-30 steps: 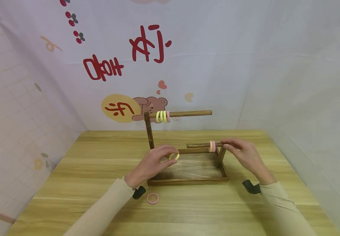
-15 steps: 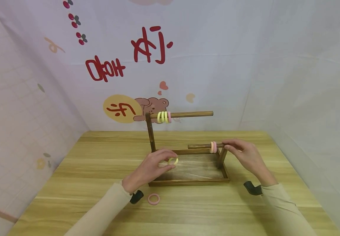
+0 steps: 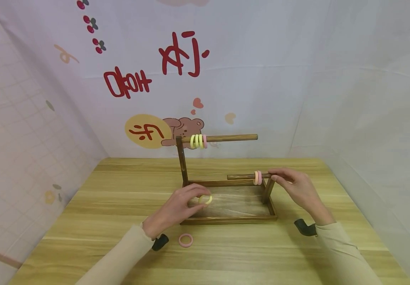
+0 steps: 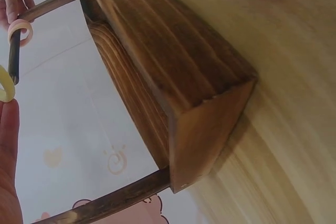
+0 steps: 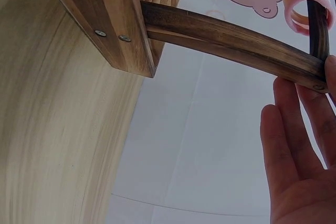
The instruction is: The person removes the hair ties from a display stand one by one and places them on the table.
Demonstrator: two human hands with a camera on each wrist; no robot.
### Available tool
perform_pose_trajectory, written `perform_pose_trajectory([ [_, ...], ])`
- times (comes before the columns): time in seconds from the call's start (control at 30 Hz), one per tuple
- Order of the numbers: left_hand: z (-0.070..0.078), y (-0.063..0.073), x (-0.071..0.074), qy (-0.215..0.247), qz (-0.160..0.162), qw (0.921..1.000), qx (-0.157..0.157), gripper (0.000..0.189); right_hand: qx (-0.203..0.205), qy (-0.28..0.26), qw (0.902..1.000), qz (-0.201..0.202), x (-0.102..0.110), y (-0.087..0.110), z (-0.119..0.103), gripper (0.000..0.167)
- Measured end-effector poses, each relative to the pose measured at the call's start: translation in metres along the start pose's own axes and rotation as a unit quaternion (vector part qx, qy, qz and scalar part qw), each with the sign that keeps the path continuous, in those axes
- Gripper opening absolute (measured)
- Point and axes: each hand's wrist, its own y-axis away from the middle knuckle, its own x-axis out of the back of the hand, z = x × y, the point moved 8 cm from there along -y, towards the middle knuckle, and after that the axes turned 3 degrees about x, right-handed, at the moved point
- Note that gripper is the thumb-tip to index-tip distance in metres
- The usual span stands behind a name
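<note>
My left hand (image 3: 176, 206) pinches a yellow ring (image 3: 210, 200) between thumb and fingers, over the tray part of a dark wooden rack (image 3: 230, 220). In the left wrist view that yellow ring (image 4: 6, 85) appears beside the free end of the lower rod. My right hand (image 3: 295, 188) holds the rack at the corner where the lower rod (image 3: 238, 177) joins its short post (image 5: 236, 38). A peach ring (image 3: 256, 178) and a pink ring (image 3: 260, 178) hang on that rod near the post. The upper rod (image 3: 233, 137) carries three yellow rings (image 3: 196, 141) and a pink one (image 3: 205, 141).
A loose pink ring (image 3: 185, 246) lies flat on the wood-grain table (image 3: 247, 253), in front of the rack's near left corner. A tall post (image 3: 182, 162) rises at the rack's left end. A printed white cloth (image 3: 262, 87) hangs behind the table.
My left hand has moved down and slightly left with the yellow ring, away from the lower rod's free end. The right hand keeps its hold on the rack.
</note>
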Motion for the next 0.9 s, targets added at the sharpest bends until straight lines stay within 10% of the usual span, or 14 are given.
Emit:
perform_pose_trajectory([
  [0.9, 0.006, 0.023, -0.014, -0.006, -0.056, 0.9983, 0.012, 0.041, 0.005, -0.001, 1.0000, 0.003, 0.001, 0.000, -0.001, 0.022],
])
